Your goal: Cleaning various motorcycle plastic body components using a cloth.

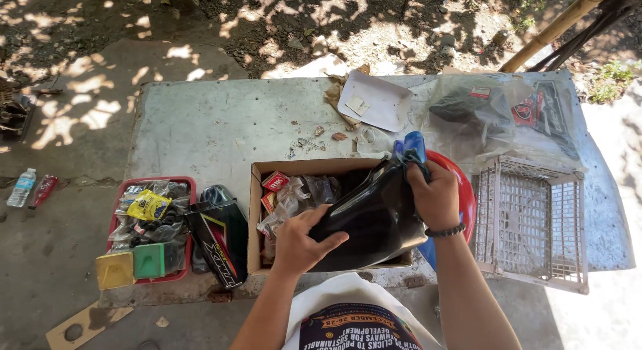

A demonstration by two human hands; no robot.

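A glossy black plastic panel (374, 219) lies tilted over the open cardboard box (255, 216). My left hand (301, 239) presses on the panel's lower left edge, fingers spread over it. My right hand (435, 193) grips the panel's upper right end together with a blue cloth (411, 148). A dark bracelet circles my right wrist. The box holds small red packets (275, 183) and crumpled clear plastic bags (301, 193). Part of the box's inside is hidden under the panel.
A red tray (150, 181) of bagged parts and green and yellow boxes sits at the left, with a black striped fairing piece (221, 239) beside it. A white wire crate (531, 219), a red bowl (461, 183), bagged dark parts (495, 112) and white paper (378, 99) lie on the concrete slab.
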